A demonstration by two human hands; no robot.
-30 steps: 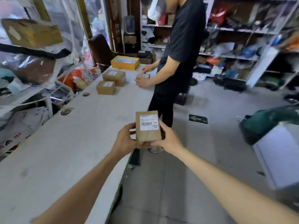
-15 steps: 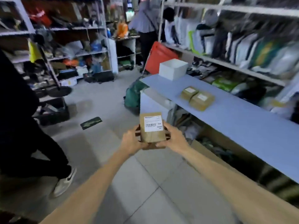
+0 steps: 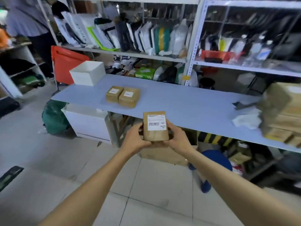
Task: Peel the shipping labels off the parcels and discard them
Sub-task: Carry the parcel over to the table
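Now, at the left end of the pale blue desk (image 3: 187,101) a white box (image 3: 88,73) is standing, and right of it a smaller brown parcel (image 3: 114,93) and a larger brown parcel (image 3: 129,97) are lying side by side, touching, each wearing a white label on top. Nearer the camera, both bare forearms are reaching forward over the tiled floor. The left hand (image 3: 133,141) is gripping the left edge of a held parcel (image 3: 155,136), fingers curling beneath it. That parcel is standing upright in the air in front of the desk's edge, its shipping label (image 3: 156,122) lying flat on the upper half and facing the camera. The right hand (image 3: 177,139) is clasping the opposite edge, thumb pressing the side. Far right, a stack of cartons (image 3: 283,111) is sitting on the desk.
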